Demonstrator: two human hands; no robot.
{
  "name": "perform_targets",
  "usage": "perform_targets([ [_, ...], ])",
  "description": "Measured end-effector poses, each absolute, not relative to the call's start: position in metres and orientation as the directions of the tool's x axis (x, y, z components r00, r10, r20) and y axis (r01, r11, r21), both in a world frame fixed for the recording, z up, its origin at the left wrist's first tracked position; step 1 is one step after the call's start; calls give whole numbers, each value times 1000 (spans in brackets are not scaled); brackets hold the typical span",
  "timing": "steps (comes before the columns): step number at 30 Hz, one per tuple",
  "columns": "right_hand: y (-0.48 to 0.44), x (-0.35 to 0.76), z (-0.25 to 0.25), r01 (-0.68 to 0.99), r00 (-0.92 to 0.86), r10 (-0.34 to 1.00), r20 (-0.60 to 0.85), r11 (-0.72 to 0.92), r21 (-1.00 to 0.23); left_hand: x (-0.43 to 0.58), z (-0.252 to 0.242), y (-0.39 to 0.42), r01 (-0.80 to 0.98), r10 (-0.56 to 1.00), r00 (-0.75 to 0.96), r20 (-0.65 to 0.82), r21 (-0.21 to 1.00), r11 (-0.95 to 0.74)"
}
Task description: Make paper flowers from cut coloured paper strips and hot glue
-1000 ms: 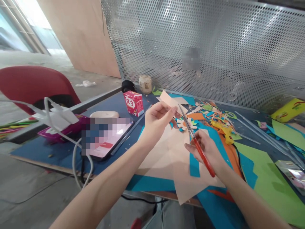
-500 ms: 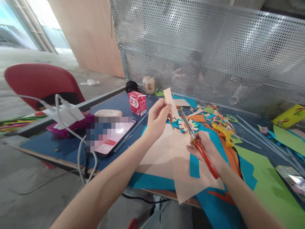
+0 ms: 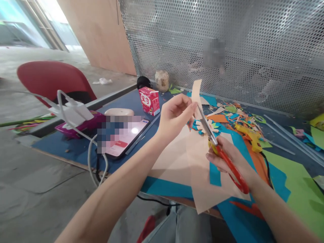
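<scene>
Between thumb and fingers, my left hand [image 3: 176,113] pinches a pale peach paper strip [image 3: 196,90] that stands upright above the table. My right hand [image 3: 227,153] is wrapped round a pair of red-handled scissors [image 3: 229,165]. Their blades point up and left and meet the lower part of the strip; whether they are closed on it I cannot tell. Just behind the blades lies a layered paper flower [image 3: 206,127] in peach, blue and orange. Beneath both hands are peach sheets [image 3: 174,158] over blue paper [image 3: 167,187].
A yellow glue gun [image 3: 250,136] and many paper scraps [image 3: 235,116] lie to the right. On the left are a phone [image 3: 126,138], a pink box [image 3: 149,101], and a purple box [image 3: 81,125] with white cables. A perforated metal panel [image 3: 172,37] stands behind.
The view has shifted slightly. My left hand has turned the strip more upright, and the scissors in my right hand have moved up against its lower part.
</scene>
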State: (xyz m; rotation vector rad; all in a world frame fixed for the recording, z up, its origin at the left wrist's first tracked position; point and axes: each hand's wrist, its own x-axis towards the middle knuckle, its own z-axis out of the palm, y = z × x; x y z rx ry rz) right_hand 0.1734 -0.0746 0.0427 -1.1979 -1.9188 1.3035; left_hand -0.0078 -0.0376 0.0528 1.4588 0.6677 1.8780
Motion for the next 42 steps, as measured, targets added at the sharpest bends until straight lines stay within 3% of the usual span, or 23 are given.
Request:
perform_targets([
  [9, -76, 174, 45, 341, -532, 844, -73, 134, -930, -11, 53, -39, -234, 806, -179, 564, 771, -592],
  [21, -80, 173, 48, 328, -527, 843, -105, 88, -940, -11, 54, -35, -274, 665, -70, 743, 627, -730],
  [35, -80, 170, 49, 263, -585, 801, -127, 40, -964, -11, 55, -36, -145, 625, -119, 772, 609, -780],
  [42, -81, 171, 48, 276, -570, 814, -112, 61, -959, -11, 54, -37, -233, 670, -89, 737, 639, -733],
])
